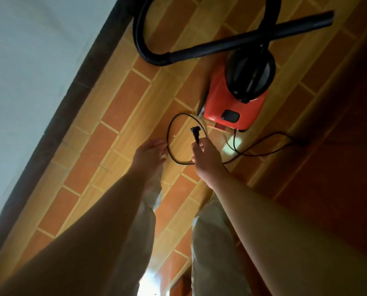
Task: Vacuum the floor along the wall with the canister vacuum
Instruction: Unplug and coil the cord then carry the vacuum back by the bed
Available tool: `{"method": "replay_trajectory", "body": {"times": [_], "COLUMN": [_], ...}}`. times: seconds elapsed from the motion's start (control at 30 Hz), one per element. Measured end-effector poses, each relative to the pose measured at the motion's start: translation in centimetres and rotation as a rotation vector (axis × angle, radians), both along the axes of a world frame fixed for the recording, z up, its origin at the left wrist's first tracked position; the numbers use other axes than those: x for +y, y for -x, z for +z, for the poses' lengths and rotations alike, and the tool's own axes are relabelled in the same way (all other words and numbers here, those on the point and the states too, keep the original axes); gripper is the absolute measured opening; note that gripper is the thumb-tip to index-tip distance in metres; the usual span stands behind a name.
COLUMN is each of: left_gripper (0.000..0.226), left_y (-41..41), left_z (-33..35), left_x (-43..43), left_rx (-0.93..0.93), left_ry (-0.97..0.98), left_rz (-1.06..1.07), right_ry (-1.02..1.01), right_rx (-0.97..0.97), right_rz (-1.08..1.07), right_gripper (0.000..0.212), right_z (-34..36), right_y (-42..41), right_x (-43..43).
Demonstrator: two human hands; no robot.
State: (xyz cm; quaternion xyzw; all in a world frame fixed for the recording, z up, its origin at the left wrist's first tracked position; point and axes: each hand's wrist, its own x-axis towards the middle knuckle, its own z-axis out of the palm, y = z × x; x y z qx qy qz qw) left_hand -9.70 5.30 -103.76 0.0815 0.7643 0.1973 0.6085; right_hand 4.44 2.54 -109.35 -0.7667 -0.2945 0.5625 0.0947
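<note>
Right hand [207, 158] pinches the black power cord [168, 135] just behind the plug [195, 133], and the plug end sticks up past the fingers toward the canister. Left hand [149, 155] is loose, fingers relaxed and a bit spread, holding nothing; its fingertips are right by the cord loop, cannot tell if touching. The cord loops between the two hands, then trails across the floor [122, 107] to the right and back to the rear of the canister. Canister vacuum [233, 103], red with a black top, sits out in the middle of the floor, apart from the floor's wall edge, just beyond the right hand. Black hose [138, 33] curves along near the wall edge of the floor, close to the dark skirting [71, 92], and joins the black wand [231, 42]. The wand lies flat on the floor beyond the canister, open end pointing right. The hose's other run crosses the wand above the canister top. White wall [28, 60] on the left. Floor is orange and yellow brick-pattern tile, right side in shadow. Light trouser legs [212, 236] at bottom
</note>
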Motion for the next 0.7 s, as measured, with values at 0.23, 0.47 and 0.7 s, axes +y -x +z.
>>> {"method": "replay_trajectory", "body": {"times": [0.23,0.47,0.7], "left_gripper": [0.037,0.044,0.039], "left_y": [2.3,2.4,2.6], "left_z": [-10.9,-16.3,-18.6], "left_x": [0.8,1.0,0.4], "left_rx": [0.047,0.033,0.014], "left_ry": [0.066,0.071,0.088], "left_rz": [-0.212,-0.323,-0.356], "right_ry": [-0.004,0.129,0.241], "right_rx": [-0.305,-0.51,-0.54], "right_rz": [0.275,0.433,0.515], "right_gripper": [0.025,0.043,0.045], "right_z": [-10.3,-16.2,-19.1], "right_y": [1.3,-0.4,-2.8], "right_x": [-0.2,0.3,0.9]}}
